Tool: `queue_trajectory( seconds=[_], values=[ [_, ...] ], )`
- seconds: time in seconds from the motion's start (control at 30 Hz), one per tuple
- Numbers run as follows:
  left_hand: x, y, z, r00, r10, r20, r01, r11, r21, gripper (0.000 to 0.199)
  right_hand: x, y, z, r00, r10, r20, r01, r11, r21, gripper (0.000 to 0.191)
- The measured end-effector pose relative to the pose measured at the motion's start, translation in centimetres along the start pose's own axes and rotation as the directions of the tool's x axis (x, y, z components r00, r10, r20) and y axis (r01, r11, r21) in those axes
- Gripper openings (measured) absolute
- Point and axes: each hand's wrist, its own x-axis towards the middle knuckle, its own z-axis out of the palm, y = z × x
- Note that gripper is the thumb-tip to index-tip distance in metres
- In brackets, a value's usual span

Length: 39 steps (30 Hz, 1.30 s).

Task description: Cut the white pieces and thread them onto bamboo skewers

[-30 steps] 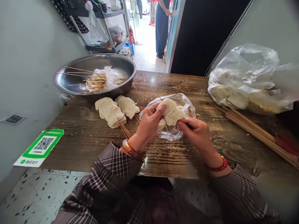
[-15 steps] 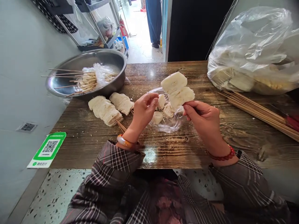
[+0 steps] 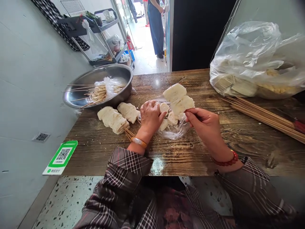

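My right hand (image 3: 202, 122) pinches the lower edge of two joined, pale, flat dough pieces (image 3: 178, 101), held up off the table. Whether a stick runs through them is hidden by my fingers. My left hand (image 3: 150, 116) rests palm down at the left side of a clear plastic bag (image 3: 175, 133), thumb apart from the fingers and beside the small round dough pieces (image 3: 172, 118) on it. Left of that hand lie two stacks of skewered flat dough pieces (image 3: 113, 119), their thin sticks (image 3: 128, 133) pointing toward me.
A steel basin (image 3: 128, 84) holding skewered pieces stands at the back left. Bamboo skewers (image 3: 259, 116) lie at right, before a large filled plastic bag (image 3: 257, 63). A green QR card (image 3: 62, 157) is at the left edge. Someone stands in the doorway (image 3: 156, 31).
My left hand has turned palm down and lowered to the plastic bag's left side. My right hand still holds the flat pieces, slightly lower. The view has tilted up.
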Motion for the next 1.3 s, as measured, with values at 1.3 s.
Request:
queue_trajectory(
  seconds=[1.3],
  values=[
    [0.4,-2.5,-1.1,0.996,0.012,-0.085,-0.027,0.982,-0.187,0.032,-0.1,0.7,-0.5,1.0,0.014,-0.017,-0.014,1.0,-0.021,0.013]
  ],
)
